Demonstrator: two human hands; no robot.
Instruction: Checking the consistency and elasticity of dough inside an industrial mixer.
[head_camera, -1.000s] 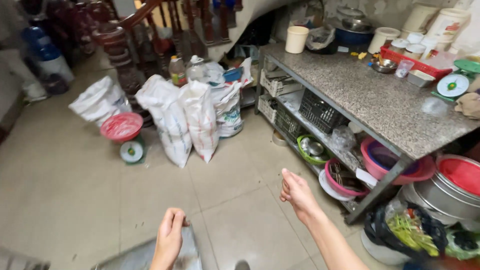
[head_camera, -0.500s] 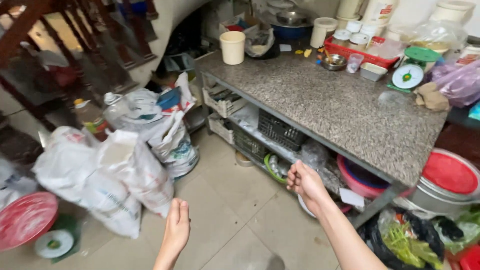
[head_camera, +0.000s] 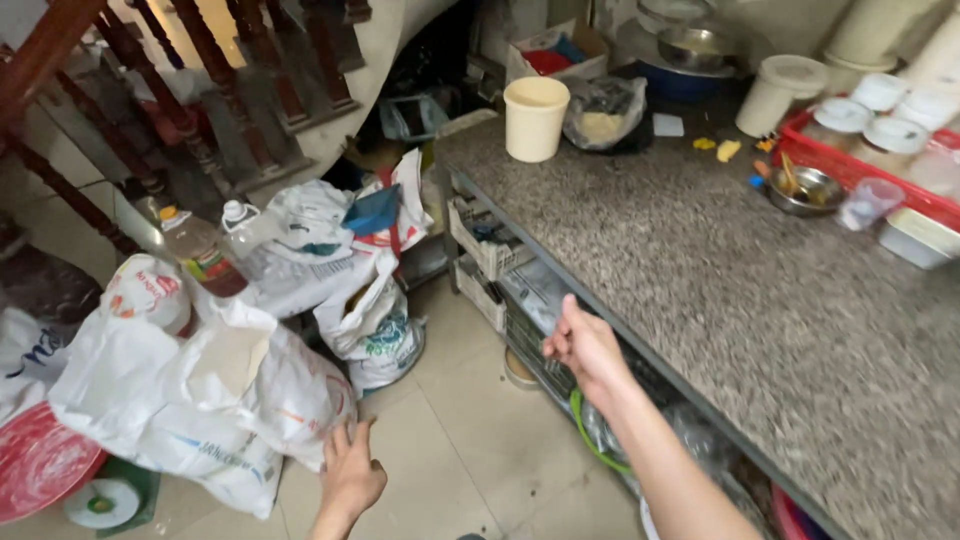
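My left hand (head_camera: 351, 468) hangs low over the tiled floor with its fingers spread, holding nothing, just right of a heap of white plastic sacks (head_camera: 190, 385). My right hand (head_camera: 585, 347) is raised in front of the granite counter's (head_camera: 760, 300) front edge, fingers loosely curled with the thumb up, and nothing is in it. Below that hand, under the counter, sit white plastic baskets (head_camera: 482, 250) on a shelf.
A cream cup (head_camera: 535, 118), a bag of grains (head_camera: 603, 112), a metal bowl (head_camera: 806, 190) and a red tray (head_camera: 900, 160) of lidded tubs stand on the counter. Bottles (head_camera: 205, 255) and bags crowd the floor by a wooden stair railing (head_camera: 120, 110). A red basin (head_camera: 35, 460) lies at lower left.
The view has swung closer to the counter and the sacks. Both hands stay held out with nothing in them; the right hand has come nearer the counter edge.
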